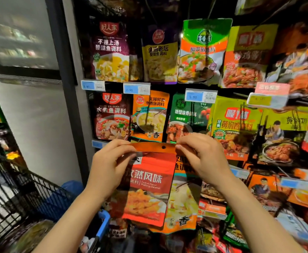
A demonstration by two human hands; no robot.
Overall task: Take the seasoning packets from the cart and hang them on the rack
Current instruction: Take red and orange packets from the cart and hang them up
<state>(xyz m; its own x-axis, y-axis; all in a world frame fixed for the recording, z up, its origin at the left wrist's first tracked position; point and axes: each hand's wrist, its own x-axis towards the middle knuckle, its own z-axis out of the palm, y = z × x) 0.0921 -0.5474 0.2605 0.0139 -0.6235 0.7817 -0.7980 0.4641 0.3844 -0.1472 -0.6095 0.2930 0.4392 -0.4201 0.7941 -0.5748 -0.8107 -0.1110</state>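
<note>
Red-orange glossy foil seasoning packet (pixel 149 187) hung in front of you, held up by its top strip at both corners. Your left hand (pixel 111 161) pinched the left end of that strip between thumb and fingers; your right hand (pixel 202 157) pinched the right end the same way. Hands were apart, one per corner, both clamped on the packet, with the small round hang hole (pixel 163 147) in the strip showing between them. The packet hung upright, white Chinese lettering and a picture of fried food on its face. It sat right in front of the dark peg rack (pixel 167 86) of hanging seasoning packets, level with the third row down, overlapping an orange packet with a soup picture (pixel 182 203) behind it. You could not tell from the view whether the hole was on a peg. Above it hung a dark red packet (pixel 111 115), an orange one (pixel 149 114) and a green one (pixel 187 114), with blue price tags (pixel 136 88) clipped over the rows. Black wire shopping cart (pixel 21 190) with a blue handle stood at your lower left, beside a grey wall panel (pixel 40 125).
</note>
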